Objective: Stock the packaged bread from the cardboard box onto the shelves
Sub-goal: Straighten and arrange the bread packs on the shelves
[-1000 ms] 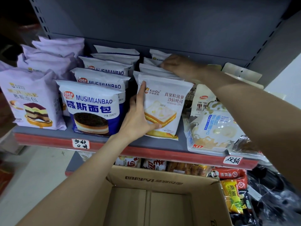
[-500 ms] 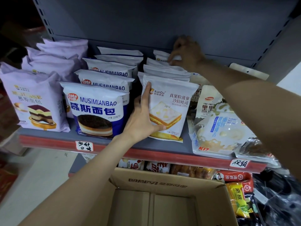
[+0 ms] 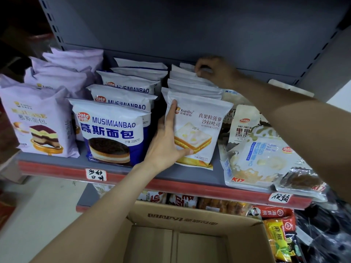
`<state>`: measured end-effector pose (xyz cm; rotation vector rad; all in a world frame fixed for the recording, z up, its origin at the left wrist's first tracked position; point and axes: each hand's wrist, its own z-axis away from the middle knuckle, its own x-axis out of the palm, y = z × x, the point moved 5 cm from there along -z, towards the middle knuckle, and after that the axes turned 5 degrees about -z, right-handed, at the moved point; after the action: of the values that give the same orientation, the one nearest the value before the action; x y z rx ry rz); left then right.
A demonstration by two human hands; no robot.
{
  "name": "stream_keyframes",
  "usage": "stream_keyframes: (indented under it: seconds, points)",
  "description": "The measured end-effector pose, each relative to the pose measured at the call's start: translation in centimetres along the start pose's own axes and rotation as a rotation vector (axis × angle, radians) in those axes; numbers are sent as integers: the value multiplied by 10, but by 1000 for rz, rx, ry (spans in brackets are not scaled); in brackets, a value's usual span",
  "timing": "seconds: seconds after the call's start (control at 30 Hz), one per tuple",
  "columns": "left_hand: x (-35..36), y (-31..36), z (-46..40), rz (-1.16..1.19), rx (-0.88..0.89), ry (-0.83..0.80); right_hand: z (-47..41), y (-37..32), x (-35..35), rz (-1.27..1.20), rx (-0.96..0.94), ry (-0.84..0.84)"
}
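A row of white XianDu toast packs stands upright on the grey shelf (image 3: pixel 190 173). My left hand (image 3: pixel 167 145) grips the front toast pack (image 3: pixel 201 126) at its left edge, thumb across its lower face and fingers up its side. My right hand (image 3: pixel 216 71) reaches over the row and pinches the top of the rearmost toast pack (image 3: pixel 187 66) against the back panel. The cardboard box (image 3: pixel 190 221) sits open below the shelf, and its visible bottom holds no packs.
Blue-and-white Musimianbao packs (image 3: pixel 112 130) and purple mousse bread packs (image 3: pixel 36 120) stand left of the toast row. Flat white packs (image 3: pixel 260 158) lie to the right. A lower shelf holds snack bags (image 3: pixel 275 232). Handwritten price tags (image 3: pixel 96 174) hang on the red shelf edge.
My right hand moved from the middle of the toast row back to its rear, by the back panel. My left hand stayed on the front pack.
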<state>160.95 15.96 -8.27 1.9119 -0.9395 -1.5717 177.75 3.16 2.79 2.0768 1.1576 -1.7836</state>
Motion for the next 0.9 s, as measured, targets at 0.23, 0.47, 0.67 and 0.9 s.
stream_keyframes:
  seconds: [0.23,0.47,0.67,0.9]
  points:
    - [0,0,5,60,-1,55,-4,-9,-1,-41,1,-54]
    - [-1,-1,5,50,-35,40,2,18,-23,31,197,83]
    - [-1,0,4,48,-28,25,-7,13,-19,95,192,71]
    - [-1,-2,3,86,-9,42,4,6,-18,74,108,91]
